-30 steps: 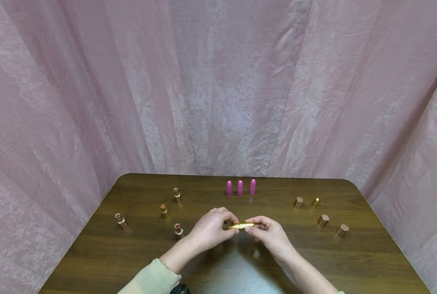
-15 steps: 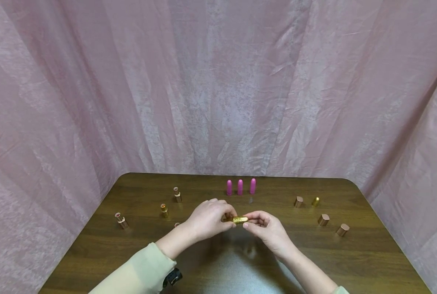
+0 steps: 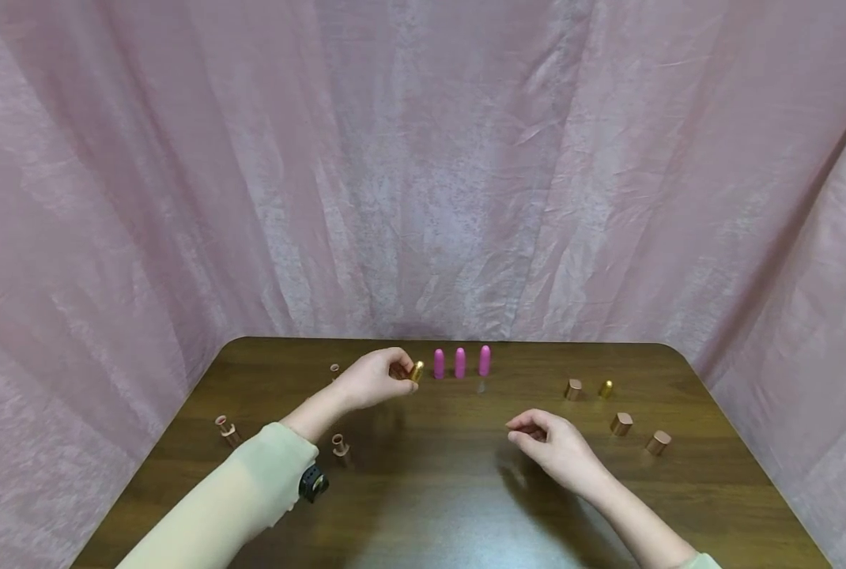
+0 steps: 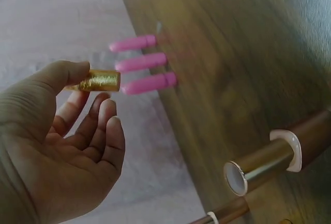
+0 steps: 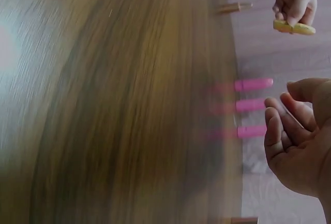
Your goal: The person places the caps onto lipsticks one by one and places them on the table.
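Note:
Pinched between the thumb and fingers of my left hand is a shiny gold lipstick tube with a rounded end. It hangs above the table, just left of several upright pink lipstick tubes. In the left wrist view, part of the gold lipstick tube is hidden by the thumb. My right hand hovers over the right-centre of the table, fingers loosely curled around nothing. The right wrist view also shows that hand holding nothing.
Uncapped rose-gold lipstick bases stand on the left, partly behind the left arm. Loose rose-gold caps and one small gold cap stand on the right of the wooden table. Pink curtains hang behind it.
Both hands were together on the gold tube. The right hand has let go and drawn back to the right; the left has carried the tube up and left toward the pink tubes.

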Motion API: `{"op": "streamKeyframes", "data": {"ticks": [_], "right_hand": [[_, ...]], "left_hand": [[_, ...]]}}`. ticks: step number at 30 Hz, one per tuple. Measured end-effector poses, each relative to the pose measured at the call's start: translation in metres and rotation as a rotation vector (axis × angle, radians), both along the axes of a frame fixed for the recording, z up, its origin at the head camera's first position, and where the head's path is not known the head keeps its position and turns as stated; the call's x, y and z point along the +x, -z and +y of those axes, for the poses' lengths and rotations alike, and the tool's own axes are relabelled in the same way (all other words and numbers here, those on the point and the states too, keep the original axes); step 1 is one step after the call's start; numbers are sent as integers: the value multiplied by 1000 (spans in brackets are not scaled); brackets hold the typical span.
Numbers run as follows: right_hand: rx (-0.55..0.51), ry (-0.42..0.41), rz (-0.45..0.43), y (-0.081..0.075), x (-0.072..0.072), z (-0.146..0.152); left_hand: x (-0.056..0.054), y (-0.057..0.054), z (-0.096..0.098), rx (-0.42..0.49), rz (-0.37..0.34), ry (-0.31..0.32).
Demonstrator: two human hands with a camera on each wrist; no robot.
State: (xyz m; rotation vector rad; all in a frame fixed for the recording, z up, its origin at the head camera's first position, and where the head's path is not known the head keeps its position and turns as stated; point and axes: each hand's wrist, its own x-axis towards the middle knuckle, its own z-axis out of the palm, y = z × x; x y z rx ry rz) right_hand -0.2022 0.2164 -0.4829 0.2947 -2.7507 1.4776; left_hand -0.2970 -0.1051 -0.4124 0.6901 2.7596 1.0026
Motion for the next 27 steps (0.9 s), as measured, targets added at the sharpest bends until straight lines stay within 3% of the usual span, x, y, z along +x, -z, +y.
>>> {"op": "streamKeyframes", "data": {"ticks": [6, 12, 17, 27], "right_hand": [[220, 8, 81, 3, 1, 15], [348, -40, 208, 9, 3, 24], [393, -54, 250, 14, 4, 26], [398, -56, 198, 20, 6, 23]], "left_hand": [[-19, 10, 0, -18, -33, -27], [-37, 15, 5, -106, -30, -34], [-49, 17, 7, -202, -39, -44], [-70, 27, 22, -376, -38, -94]]}}
